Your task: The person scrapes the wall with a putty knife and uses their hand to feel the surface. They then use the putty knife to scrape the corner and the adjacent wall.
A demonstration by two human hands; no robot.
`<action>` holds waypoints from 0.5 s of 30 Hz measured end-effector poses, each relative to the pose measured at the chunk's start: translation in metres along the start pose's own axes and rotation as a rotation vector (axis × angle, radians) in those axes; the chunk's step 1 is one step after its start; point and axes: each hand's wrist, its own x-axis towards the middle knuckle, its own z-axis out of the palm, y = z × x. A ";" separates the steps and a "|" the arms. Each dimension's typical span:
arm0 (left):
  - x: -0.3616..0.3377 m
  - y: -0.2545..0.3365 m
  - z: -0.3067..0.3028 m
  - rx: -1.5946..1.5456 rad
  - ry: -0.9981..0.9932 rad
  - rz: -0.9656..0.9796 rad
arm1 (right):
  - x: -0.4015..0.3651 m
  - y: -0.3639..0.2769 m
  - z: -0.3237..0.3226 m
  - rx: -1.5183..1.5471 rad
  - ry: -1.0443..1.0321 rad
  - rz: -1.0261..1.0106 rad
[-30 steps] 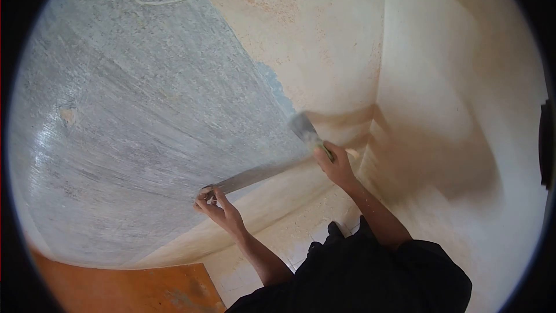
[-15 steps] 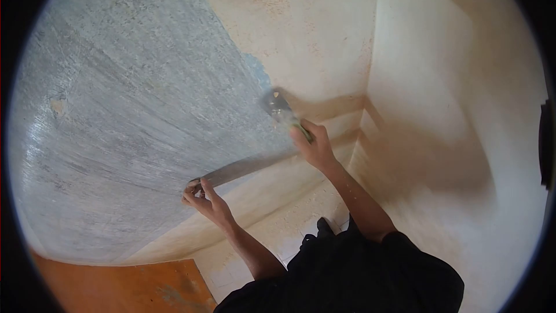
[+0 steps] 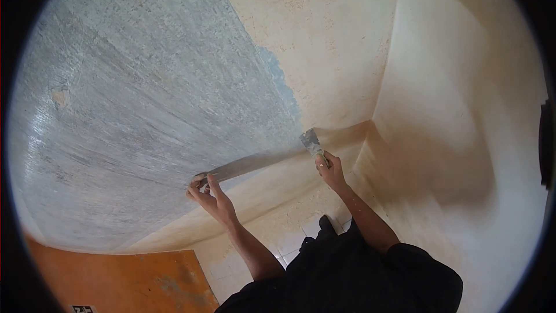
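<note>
My right hand (image 3: 332, 173) grips the handle of a putty knife (image 3: 311, 139). Its flat, smudged metal blade points up and left, at the lower edge of the rough grey-blue wall patch (image 3: 174, 98). Beside the blade, a paler blue strip (image 3: 281, 78) borders a cream, orange-specked section of wall (image 3: 330, 52). To the left, my left hand (image 3: 214, 200) is raised against the grey patch, fingers bent and thumb apart. Its fingertips appear to rest on the wall; no held object can be made out. A long dark shadow stretches rightward from that hand.
A cream side wall (image 3: 440, 139) meets the worked wall at a corner on the right. An orange surface (image 3: 116, 278) with worn spots lies at lower left. Pale floor tiles (image 3: 292, 240) with scattered flakes show below, near my dark clothing (image 3: 347, 272).
My right hand and the putty knife have moved down and right along the patch's edge, baring more of the pale blue strip to view. My left hand stays in nearly the same place.
</note>
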 end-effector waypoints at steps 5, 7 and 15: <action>-0.002 0.004 0.001 0.018 0.008 -0.017 | 0.047 -0.101 0.022 -0.127 0.027 -0.268; 0.000 0.007 0.001 0.010 0.008 -0.044 | 0.060 -0.134 0.025 -0.102 0.008 -0.267; 0.000 0.008 0.000 -0.041 0.003 -0.029 | -0.007 0.000 -0.001 0.136 -0.024 0.081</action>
